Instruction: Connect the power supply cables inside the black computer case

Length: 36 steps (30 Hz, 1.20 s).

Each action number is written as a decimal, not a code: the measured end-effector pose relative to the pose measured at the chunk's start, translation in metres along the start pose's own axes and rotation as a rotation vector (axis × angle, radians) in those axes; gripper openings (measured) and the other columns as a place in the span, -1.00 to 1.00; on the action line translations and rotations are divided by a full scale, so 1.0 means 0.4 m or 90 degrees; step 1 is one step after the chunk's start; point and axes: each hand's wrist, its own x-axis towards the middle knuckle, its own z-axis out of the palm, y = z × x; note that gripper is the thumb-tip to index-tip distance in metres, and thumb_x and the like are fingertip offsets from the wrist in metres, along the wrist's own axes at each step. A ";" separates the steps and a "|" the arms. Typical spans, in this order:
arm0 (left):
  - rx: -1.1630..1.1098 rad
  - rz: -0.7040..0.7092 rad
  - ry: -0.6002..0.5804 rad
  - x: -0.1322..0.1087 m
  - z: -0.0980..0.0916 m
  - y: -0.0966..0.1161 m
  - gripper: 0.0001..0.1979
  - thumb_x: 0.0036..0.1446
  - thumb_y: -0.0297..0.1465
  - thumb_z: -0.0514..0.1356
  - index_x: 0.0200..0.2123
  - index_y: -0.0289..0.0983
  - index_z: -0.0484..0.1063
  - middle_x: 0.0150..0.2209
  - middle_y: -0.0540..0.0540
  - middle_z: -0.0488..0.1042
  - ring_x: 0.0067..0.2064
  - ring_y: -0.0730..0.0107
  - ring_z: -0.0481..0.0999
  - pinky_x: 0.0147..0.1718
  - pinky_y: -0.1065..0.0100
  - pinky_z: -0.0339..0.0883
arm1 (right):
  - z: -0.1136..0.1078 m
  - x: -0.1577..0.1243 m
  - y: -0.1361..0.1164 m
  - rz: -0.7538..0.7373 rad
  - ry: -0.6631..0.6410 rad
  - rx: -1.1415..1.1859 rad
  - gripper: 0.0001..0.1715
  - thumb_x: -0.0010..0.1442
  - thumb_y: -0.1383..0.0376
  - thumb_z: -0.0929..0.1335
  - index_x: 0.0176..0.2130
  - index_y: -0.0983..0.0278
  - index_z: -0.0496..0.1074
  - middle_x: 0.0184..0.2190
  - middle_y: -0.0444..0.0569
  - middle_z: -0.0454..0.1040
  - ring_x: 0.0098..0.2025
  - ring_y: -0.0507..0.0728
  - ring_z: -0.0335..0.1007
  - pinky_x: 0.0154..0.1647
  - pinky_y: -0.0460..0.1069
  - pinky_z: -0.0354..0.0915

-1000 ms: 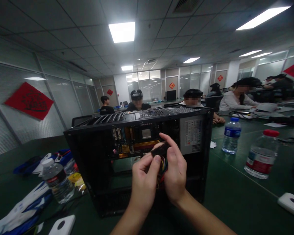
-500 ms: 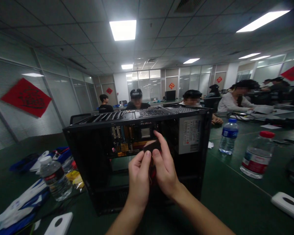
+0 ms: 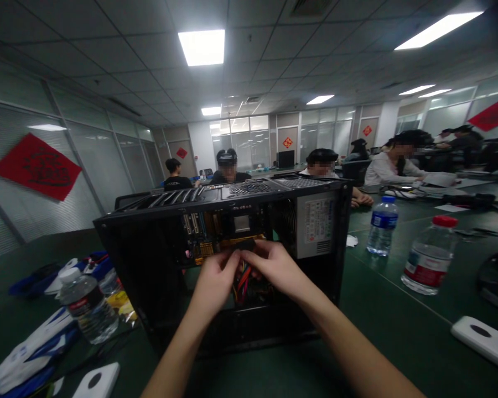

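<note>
A black computer case [image 3: 108, 243] stands open-sided in front of me on the green table. Both my left hand [image 3: 219, 271] and my right hand [image 3: 274, 262] are closed, thumbs almost meeting, on a dark cable connector [image 3: 247, 244] at the case's open side. Multicoloured wires [image 3: 243, 282] hang below it between my hands. Fingers hide most of the connector. Behind it is the motherboard [image 3: 207, 237], with a silvery square processor [image 3: 242, 223]. A labelled power supply [image 3: 317, 226] sits at the case's upper right, beside a fan [image 3: 285, 218].
Left of the case stand a water bottle [image 3: 89, 309] and white-and-blue gloves [image 3: 25, 354]. A blue-labelled bottle [image 3: 382, 226] and a red-capped bottle [image 3: 429, 257] are on the right. White devices [image 3: 97, 381] lie near the front. Several people sit beyond.
My hands have shifted left and slightly down with the connector. My right index finger, stretched upward before, is now bent in. The coloured wires show more clearly.
</note>
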 end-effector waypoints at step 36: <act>0.667 -0.130 -0.070 0.064 0.072 -0.152 -0.65 0.24 -0.33 0.02 -0.23 -0.36 0.57 -0.21 -0.31 0.60 -0.12 0.16 0.57 -0.19 0.33 0.31 | 0.002 0.034 0.146 0.147 0.051 -0.560 -0.62 0.30 0.13 0.23 -0.23 0.31 0.53 -0.24 0.16 0.59 -0.20 0.24 0.55 -0.31 -0.01 0.27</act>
